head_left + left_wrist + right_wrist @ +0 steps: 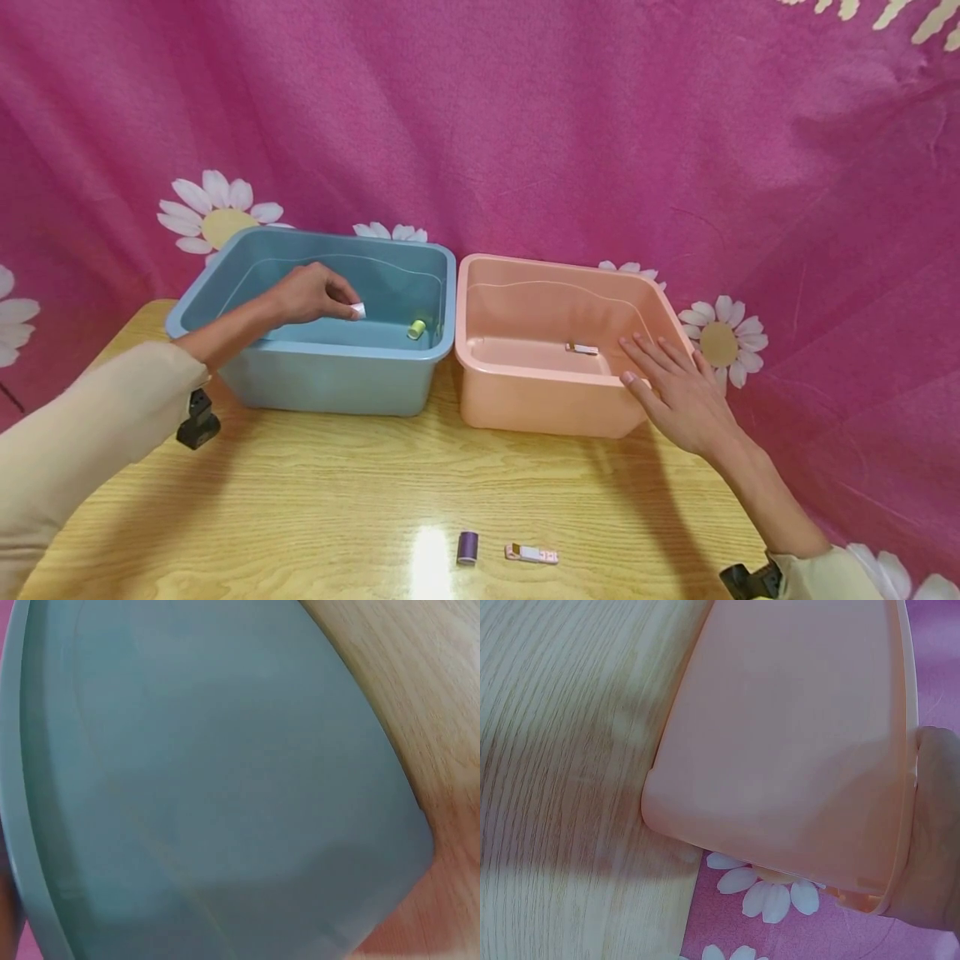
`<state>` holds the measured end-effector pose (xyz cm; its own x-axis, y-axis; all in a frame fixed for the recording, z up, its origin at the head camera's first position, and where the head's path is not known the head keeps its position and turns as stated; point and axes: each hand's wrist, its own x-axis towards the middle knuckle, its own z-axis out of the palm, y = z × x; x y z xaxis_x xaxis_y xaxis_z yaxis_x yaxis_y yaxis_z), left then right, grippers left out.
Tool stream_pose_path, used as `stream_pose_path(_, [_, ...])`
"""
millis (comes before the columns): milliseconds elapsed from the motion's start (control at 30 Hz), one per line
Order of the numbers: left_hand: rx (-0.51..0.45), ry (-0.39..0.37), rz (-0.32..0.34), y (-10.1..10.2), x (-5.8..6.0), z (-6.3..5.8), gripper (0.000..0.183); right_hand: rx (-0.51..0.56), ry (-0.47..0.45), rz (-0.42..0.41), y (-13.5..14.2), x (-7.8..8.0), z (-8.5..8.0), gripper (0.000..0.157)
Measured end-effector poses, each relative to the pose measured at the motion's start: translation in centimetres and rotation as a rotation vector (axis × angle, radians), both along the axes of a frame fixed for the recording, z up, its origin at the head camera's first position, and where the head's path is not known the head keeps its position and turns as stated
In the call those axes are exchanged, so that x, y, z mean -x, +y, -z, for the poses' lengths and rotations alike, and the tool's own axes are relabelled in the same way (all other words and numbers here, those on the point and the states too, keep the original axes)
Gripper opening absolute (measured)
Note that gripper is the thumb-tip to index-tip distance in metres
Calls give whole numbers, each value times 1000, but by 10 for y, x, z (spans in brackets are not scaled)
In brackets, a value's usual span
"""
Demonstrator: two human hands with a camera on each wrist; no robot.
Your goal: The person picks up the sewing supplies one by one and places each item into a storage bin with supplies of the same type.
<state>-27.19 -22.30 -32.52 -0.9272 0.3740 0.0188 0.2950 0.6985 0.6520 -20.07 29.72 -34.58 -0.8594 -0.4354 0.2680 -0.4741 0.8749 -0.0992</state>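
Observation:
My left hand (311, 293) reaches over the blue bin (322, 352) and pinches a small white piece (358, 310) between thumb and fingertips. The fingers cover part of that piece, so I cannot tell its kind. Down in the same bin lies a yellow-green thread spool (417, 329). At the right end of the peach bin (551, 400), my right hand (678, 392) lies over the rim with its fingers straight and spread. A nail clipper (582, 348) rests on that bin's floor. The right wrist view shows the hand (935, 825) alongside the rim.
Near the front of the wooden table (337, 500) stand a purple thread spool (467, 547) and, to its right, a pink and white nail clipper (531, 553). The two bins sit side by side. A pink flowered cloth (525, 125) hangs behind them.

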Motion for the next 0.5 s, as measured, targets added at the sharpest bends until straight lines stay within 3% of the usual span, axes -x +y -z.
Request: stream_pose_path(500, [0,-96,-22,-4,9,6,30,8,1,-8,1,1,0,53])
